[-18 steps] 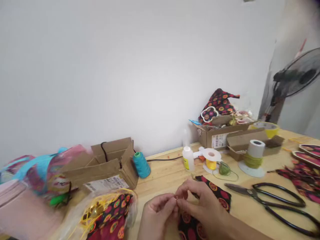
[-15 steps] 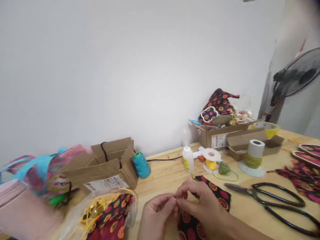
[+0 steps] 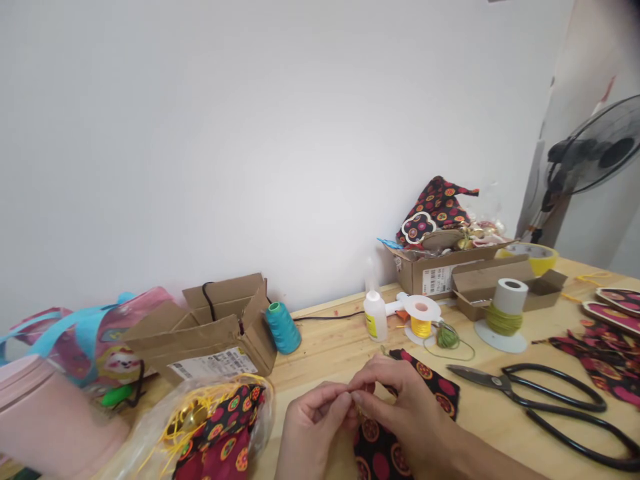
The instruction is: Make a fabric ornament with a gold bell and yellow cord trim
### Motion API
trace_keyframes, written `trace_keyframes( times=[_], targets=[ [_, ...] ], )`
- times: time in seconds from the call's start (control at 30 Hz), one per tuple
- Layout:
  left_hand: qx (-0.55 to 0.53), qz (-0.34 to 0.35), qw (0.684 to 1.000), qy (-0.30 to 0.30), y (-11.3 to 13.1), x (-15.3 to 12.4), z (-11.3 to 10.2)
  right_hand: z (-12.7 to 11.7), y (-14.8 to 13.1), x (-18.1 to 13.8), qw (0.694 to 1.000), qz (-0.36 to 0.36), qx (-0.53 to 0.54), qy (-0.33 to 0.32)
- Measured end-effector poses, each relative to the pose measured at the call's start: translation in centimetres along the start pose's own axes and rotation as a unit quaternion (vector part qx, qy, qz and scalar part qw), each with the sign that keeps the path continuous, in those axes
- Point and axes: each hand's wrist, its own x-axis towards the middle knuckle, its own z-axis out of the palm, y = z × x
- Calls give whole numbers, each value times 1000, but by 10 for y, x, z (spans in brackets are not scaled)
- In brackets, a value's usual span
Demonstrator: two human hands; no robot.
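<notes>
My left hand and my right hand meet fingertip to fingertip at the bottom middle, each in a pinch. Whatever lies between the fingertips is too small and covered to make out. Beneath and behind my right hand lies a black patterned cloth piece with red and orange round motifs, partly hidden by the hand. To the right rest black-handled scissors, blades towards my hands. On the left, a clear plastic bag holds yellow cord, a gold bell-like thing and similar patterned cloth.
Behind stand a teal thread cone, a cardboard box, a white bottle, a yellow cord spool and a green cord spool. A filled box sits by the wall. A pink container is at left, a fan at right.
The fingertips have closed closer together; a small reddish spot between them earlier is now covered. The hands stay in nearly the same place.
</notes>
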Motion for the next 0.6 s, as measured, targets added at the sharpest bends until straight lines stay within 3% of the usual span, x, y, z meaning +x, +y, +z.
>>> trace_keyframes(
  times=[0.27,0.43,0.6],
  targets=[
    [-67,-51,996,7,7,-3,6,2,-1,1,995,19,100,-24],
    [-90,-62,994,19,9,-5,9,10,8,0,949,117,286,-59],
    [-103,-63,992,34,8,-5,10,13,12,0,922,164,347,-42]
  ],
)
